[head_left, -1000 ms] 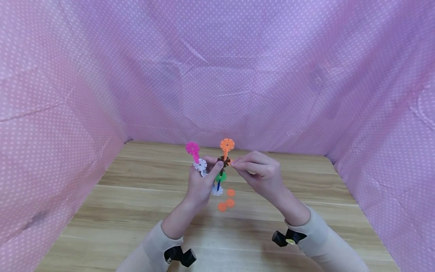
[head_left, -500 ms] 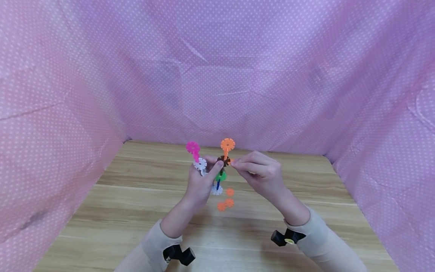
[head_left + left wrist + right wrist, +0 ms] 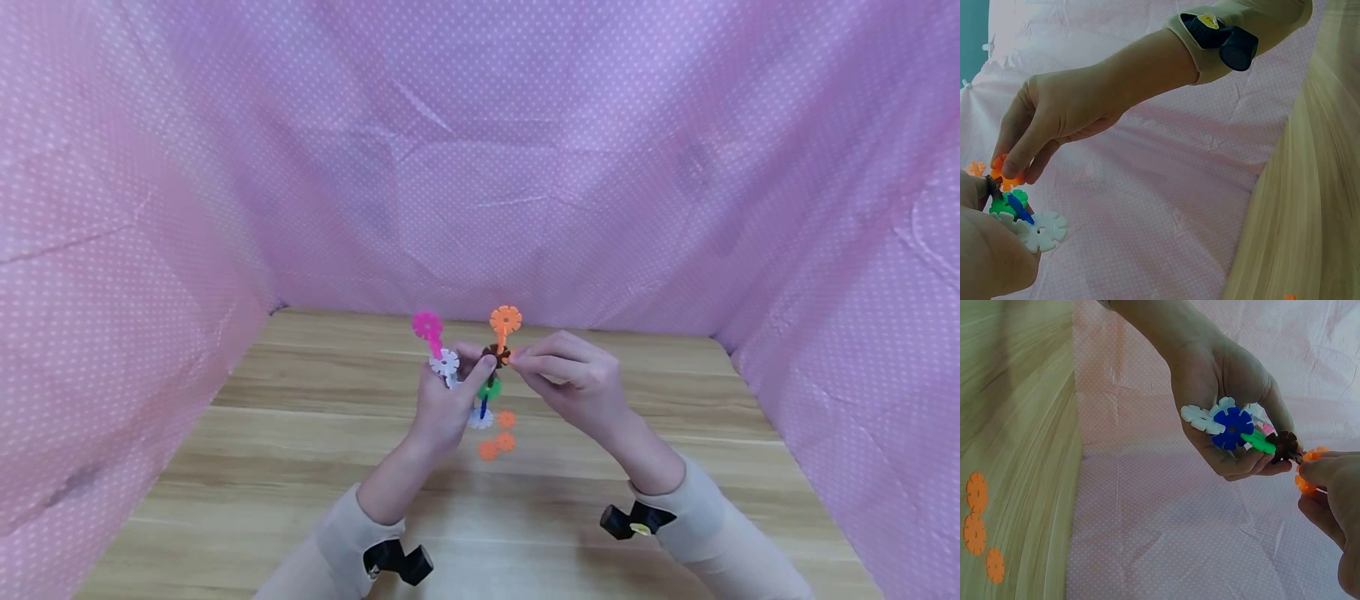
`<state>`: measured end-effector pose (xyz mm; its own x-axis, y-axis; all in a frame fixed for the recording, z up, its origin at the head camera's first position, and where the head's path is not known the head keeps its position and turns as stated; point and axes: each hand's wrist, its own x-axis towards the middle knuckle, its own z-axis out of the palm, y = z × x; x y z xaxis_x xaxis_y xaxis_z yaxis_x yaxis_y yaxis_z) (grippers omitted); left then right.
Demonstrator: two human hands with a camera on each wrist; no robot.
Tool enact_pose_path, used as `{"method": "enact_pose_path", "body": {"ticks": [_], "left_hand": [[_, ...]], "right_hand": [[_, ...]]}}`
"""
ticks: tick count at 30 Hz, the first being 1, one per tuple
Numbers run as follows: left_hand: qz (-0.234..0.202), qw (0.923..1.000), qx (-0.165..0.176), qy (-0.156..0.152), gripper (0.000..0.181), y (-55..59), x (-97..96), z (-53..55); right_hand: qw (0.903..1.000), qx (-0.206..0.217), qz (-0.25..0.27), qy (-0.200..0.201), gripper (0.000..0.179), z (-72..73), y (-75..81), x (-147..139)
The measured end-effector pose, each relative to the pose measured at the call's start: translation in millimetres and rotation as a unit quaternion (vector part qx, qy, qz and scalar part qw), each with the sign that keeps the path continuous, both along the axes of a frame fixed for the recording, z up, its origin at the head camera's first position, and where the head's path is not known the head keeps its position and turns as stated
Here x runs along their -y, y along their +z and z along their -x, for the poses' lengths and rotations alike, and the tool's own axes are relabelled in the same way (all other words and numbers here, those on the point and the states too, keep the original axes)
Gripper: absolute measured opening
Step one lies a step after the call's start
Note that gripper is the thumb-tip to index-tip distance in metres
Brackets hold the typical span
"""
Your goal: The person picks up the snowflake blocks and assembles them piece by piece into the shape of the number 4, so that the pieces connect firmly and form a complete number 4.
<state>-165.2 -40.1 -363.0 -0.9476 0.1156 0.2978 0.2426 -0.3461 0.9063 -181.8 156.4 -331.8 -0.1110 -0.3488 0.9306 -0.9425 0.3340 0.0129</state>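
Note:
In the head view my left hand (image 3: 444, 410) grips a chain of slotted snowflake discs, its thumb on a brown disc (image 3: 1284, 446). A green disc (image 3: 1260, 442), a blue disc (image 3: 1232, 429) and white discs (image 3: 1202, 419) link on below the brown one. From the hand's other side rise a white disc (image 3: 444, 362) and a pink disc (image 3: 427, 326). An upright orange disc (image 3: 506, 319) tops the brown part. My right hand (image 3: 573, 379) pinches another orange disc (image 3: 1007, 172) against the brown disc's edge; fingers partly hide how far the slots mesh.
Three loose orange discs (image 3: 506, 442) lie on the wooden table (image 3: 300, 467) below the hands. Pink dotted cloth (image 3: 480, 167) walls the table at the back and both sides. A black camera is strapped on each wrist.
Both hands stay nearly still, with the right still pinching the orange disc at the brown one. The assembly has shifted very slightly to the right in the head view.

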Motion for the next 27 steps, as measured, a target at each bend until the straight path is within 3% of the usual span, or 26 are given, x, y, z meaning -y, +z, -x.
{"method": "enact_pose_path", "body": {"ticks": [2,5,8,10,16,21,27], "left_hand": [[0.008,0.9999,-0.002,0.007,0.017,0.1,1.5,0.2],[0.012,0.9997,-0.008,0.02,0.014,1.5,5.0,0.6],[0.003,0.9994,-0.007,0.034,0.014,3.1,9.5,1.4],[-0.003,0.9991,-0.006,0.041,0.015,4.0,12.5,1.7],[-0.011,0.9988,-0.003,0.048,0.018,5.1,18.7,2.2],[-0.017,0.9985,-0.003,0.052,0.02,4.9,21.7,3.5],[-0.014,0.9978,-0.01,0.065,0.02,6.8,24.8,4.7]], "right_hand": [[0.9999,0.011,0.004,-0.008,0.006,1.4,-1.5,-2],[0.9991,0.032,0.003,-0.028,0.022,4.7,-5.8,-9],[0.9966,0.065,-0.011,-0.049,0.02,9.7,-12.8,-17],[0.9932,0.095,-0.026,-0.062,0.015,13.4,-19.0,-21],[0.9789,0.171,-0.064,-0.092,0.022,26.8,-42.2,-27],[0.9626,0.241,-0.087,-0.087,0.018,39.6,-63.5,-27],[0.9325,0.33,-0.126,-0.073,0.018,52.2,-88.2,-26]]}}
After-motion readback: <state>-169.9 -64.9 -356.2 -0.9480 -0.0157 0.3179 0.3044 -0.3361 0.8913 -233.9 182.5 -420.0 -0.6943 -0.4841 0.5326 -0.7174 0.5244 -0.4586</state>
